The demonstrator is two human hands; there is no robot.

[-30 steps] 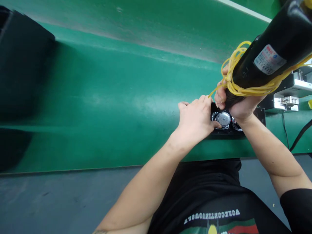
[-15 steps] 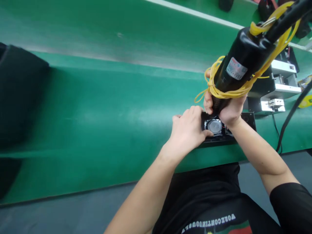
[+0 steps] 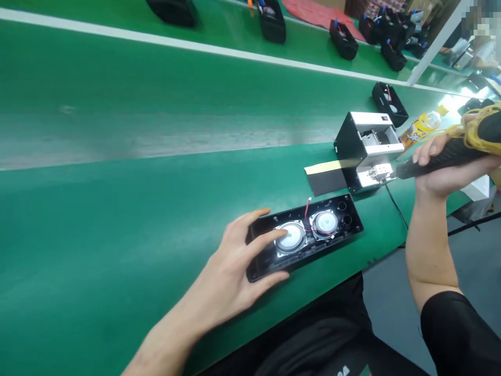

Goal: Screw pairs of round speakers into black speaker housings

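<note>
My left hand (image 3: 238,256) grips the left end of a black speaker panel (image 3: 260,261). Its thumb lies along the near edge, one finger reaches the far edge and another rests over the left round speaker (image 3: 291,239). Beside that sits a second speaker (image 3: 325,223), with red wires (image 3: 307,214) ending in white connectors. At the right, my right hand (image 3: 442,167) is wrapped around a black electric screwdriver (image 3: 457,154) bound with yellow cord. The screwdriver points left, its tip at the front of a screw feeder (image 3: 370,151); whether a screw is on it cannot be seen.
A dark card with a yellow strip (image 3: 329,177) lies left of the feeder. Behind stand an open black speaker box (image 3: 390,104) and a yellow-labelled bottle (image 3: 422,128). More black boxes (image 3: 343,39) line the far side beyond a white rail. A cable (image 3: 397,206) runs off the bench.
My right hand has carried the screwdriver from above the panel rightward to the screw feeder. My left hand has shifted on the panel's left end, fingers more spread. The view has turned right.
</note>
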